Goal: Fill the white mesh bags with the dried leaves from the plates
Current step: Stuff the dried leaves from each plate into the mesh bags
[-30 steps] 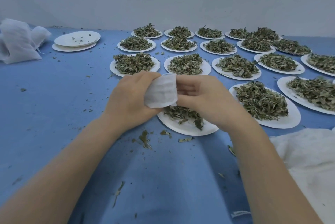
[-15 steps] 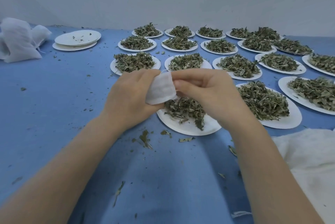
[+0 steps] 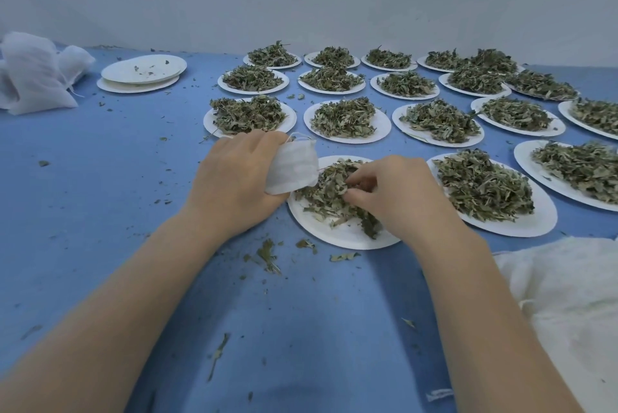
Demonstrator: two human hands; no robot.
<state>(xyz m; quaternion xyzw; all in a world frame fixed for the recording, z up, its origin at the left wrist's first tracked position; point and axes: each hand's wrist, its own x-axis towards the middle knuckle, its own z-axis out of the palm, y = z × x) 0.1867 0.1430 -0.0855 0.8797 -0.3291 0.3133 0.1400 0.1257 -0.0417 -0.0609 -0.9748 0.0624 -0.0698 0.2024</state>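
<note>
right hand has its fingers curled into the leaves, and the bag gripped by the left hand sits just left of them, mouth up.

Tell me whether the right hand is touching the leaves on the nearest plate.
Touching. The head view shows the right hand with fingers curled into the leaves.

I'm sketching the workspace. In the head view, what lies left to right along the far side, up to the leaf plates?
Filled white mesh bags → stack of emptied plates → plates of dried leaves.
</note>
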